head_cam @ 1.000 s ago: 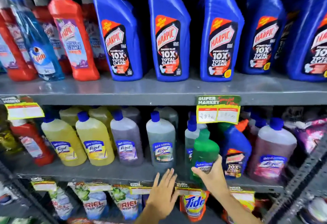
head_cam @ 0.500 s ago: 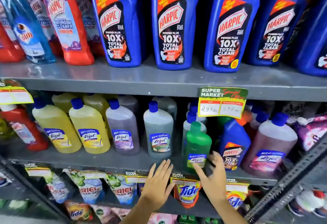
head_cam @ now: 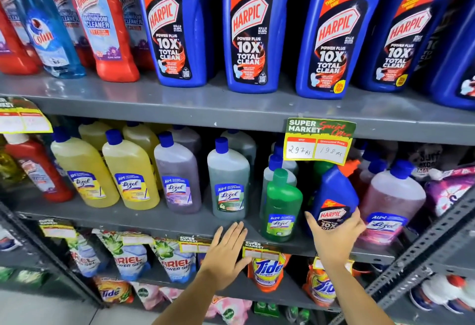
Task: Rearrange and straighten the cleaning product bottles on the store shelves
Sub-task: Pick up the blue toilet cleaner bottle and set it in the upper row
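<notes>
A small blue Harpic bottle [head_cam: 334,191] stands on the middle shelf [head_cam: 159,218], leaning a little left. My right hand [head_cam: 334,234] wraps around its lower part, thumb on the left side and fingers on the right. Just left of it stands a green Lizol bottle [head_cam: 281,204], free of both hands. My left hand [head_cam: 226,250] lies flat and spread against the shelf's front edge, holding nothing. Yellow Lizol bottles [head_cam: 131,173], a purple one [head_cam: 177,178] and a grey-green one [head_cam: 228,183] line the shelf to the left. A pink Lizol bottle [head_cam: 390,201] sits right of the Harpic.
Large blue Harpic bottles [head_cam: 253,29] and red bathroom cleaners [head_cam: 100,21] fill the upper shelf. A price tag [head_cam: 318,141] hangs over the small Harpic. Ariel pouches [head_cam: 131,258] and Tide pouches [head_cam: 267,270] hang below. A perforated metal upright [head_cam: 421,250] slants at the right.
My right hand let go of the green Lizol bottle, moved right, and closed around the small blue Harpic bottle. The left hand stayed on the shelf edge. The view came closer.
</notes>
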A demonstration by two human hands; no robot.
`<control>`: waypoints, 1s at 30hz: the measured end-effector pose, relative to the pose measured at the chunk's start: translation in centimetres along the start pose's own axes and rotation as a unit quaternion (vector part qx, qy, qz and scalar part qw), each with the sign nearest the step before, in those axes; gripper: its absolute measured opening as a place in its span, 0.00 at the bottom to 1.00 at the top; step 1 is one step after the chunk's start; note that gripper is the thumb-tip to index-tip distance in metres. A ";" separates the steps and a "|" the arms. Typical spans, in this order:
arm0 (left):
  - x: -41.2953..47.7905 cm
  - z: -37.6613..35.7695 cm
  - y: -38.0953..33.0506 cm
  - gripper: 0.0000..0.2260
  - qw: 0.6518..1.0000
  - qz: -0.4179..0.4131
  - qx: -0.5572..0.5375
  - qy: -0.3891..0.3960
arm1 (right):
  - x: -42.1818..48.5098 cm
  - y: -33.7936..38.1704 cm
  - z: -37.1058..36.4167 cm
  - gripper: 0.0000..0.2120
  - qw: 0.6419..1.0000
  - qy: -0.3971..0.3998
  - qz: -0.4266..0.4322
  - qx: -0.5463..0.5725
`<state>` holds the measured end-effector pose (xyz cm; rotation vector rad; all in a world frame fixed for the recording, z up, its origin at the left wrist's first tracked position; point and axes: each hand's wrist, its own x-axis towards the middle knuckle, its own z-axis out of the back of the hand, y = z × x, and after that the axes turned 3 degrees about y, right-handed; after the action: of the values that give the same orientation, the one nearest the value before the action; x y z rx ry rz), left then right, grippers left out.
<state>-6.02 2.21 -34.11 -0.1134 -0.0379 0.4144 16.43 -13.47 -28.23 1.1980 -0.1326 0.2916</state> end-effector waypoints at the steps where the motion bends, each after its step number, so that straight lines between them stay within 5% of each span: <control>1: 0.1 0.0 0.1 0.33 1.000 0.000 0.006 0.012 | 0.0 0.1 -0.4 0.57 1.000 -0.003 -0.005 0.007; 11: 0.0 2.0 -0.2 0.39 0.998 -0.018 0.038 0.052 | -0.1 1.4 0.7 0.52 0.997 -0.009 -0.071 0.023; 16: -0.5 7.9 -2.2 0.31 0.993 -0.097 0.000 -0.073 | -3.5 2.8 5.4 0.57 0.997 -0.022 -0.048 0.049; 20: 0.2 17.5 -5.1 0.30 0.952 -0.201 -0.081 -0.215 | -3.6 7.3 10.8 0.53 0.990 -0.050 0.031 0.127; 25: 2.0 29.2 -6.8 0.26 0.897 -0.197 0.012 -0.395 | 0.0 16.6 16.0 0.49 0.950 -0.096 0.220 0.199; 30: 3.6 33.8 -6.6 0.29 0.940 -0.110 0.030 -0.321 | 4.7 24.3 17.8 0.56 0.931 -0.147 0.277 0.188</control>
<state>-2.13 1.11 0.24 0.0898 -0.6764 0.2143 14.71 -21.22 1.23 1.5684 -0.7105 0.6518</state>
